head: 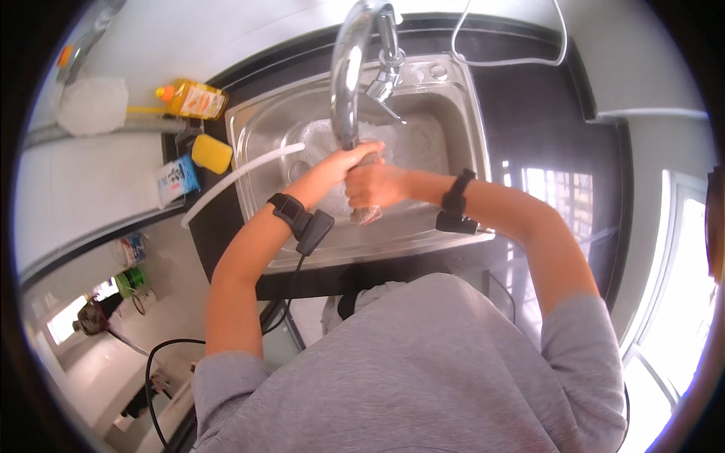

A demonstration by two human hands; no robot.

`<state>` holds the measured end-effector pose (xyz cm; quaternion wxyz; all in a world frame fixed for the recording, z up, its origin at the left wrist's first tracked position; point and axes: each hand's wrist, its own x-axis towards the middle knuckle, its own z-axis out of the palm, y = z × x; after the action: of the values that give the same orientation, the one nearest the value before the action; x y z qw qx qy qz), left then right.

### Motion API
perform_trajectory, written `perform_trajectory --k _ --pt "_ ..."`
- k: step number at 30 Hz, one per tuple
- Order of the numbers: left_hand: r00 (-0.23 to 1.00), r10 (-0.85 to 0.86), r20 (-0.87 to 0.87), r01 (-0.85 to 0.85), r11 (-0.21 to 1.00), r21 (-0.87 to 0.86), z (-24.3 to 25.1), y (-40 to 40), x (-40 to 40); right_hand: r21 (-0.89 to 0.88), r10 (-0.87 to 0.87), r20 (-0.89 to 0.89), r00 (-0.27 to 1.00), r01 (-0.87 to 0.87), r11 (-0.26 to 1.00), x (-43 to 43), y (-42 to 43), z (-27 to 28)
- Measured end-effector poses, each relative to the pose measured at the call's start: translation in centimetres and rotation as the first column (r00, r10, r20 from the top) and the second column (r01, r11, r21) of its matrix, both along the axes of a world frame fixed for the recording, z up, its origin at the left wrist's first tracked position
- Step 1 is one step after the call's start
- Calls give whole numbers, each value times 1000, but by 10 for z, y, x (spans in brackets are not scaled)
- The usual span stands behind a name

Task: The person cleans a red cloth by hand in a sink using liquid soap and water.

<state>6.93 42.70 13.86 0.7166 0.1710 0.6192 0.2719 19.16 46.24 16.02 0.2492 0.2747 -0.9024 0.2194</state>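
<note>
Over the stainless steel sink [453, 130], my right hand [375, 186] is closed around a bunched greyish-brown cloth [367, 215], whose lower end sticks out below the fist. My left hand [352, 160] grips the upper end of the same bundle, just above the right hand and close to it. Fingers hide most of the cloth. Right above my left hand, the chrome gooseneck faucet [346, 73] curves down in front of the basin. Suds and water [320, 136] cover part of the basin floor.
Left of the sink stand a yellow dish soap bottle [198, 100], a yellow sponge [212, 153] and a blue-white packet [178, 180]. A white corrugated hose [243, 172] reaches over the sink's left rim. A white cable [510, 61] loops behind the dark countertop [527, 124]. Black cable hangs from my left wristband [300, 221].
</note>
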Motion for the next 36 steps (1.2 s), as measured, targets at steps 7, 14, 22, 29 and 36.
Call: perform_trajectory --k 7,14,22,29,36 --pt "961 276 2 -276 961 -13 -43 -71 -23 -538 -215 829 517 841 -53 16 14 13" --pt "938 203 -282 -135 961 241 -60 -83 -43 -395 120 839 531 746 -537 -34 4 20" --pt "885 434 -169 -349 858 376 12 -59 -38 -408 -17 900 435 828 -385 -41 6 34" --pt "873 482 -74 -424 826 372 26 -50 -30 -519 -142 855 500 831 -200 -44 9 64" --pt "867 486 -110 -395 805 443 43 -34 -17 -454 -369 821 436 890 43 -15 13 52"
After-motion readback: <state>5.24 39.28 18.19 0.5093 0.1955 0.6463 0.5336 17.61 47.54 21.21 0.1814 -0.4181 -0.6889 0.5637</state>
